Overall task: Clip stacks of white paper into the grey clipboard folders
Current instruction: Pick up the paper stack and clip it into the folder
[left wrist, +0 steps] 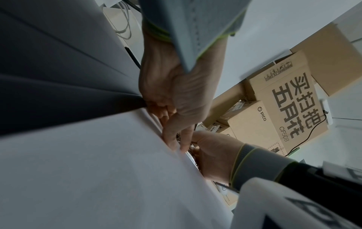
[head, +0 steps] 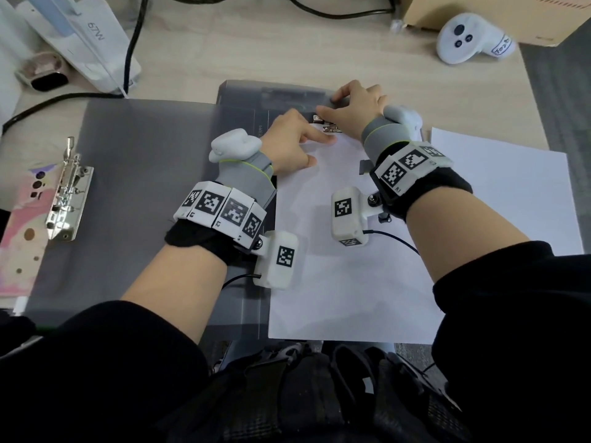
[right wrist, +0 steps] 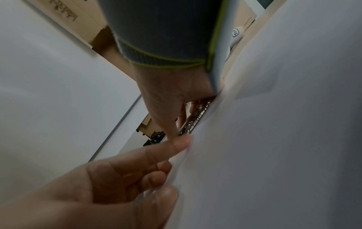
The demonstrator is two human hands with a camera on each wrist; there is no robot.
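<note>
A grey clipboard folder (head: 144,193) lies open on the desk, with a stack of white paper (head: 339,251) on its right half. My left hand (head: 319,142) pinches the stack's top edge, index finger (right wrist: 176,144) on top and thumb beneath. Just beyond it, my right hand (head: 332,110) curls round the folder's metal clip (head: 329,125), thumb on the near side, fingers behind. From the right wrist, the clip (right wrist: 194,119) shows right against the paper's top edge (right wrist: 205,124). Whether the paper sits under the clip is hidden by the hands.
A second paper stack (head: 511,193) lies to the right. A darker folder (head: 252,94) lies under the far edge. Another metal clip (head: 68,190) lies at the far left of the cover. A white controller (head: 467,36), a cardboard box (head: 499,14) and cables (head: 134,43) crowd the back.
</note>
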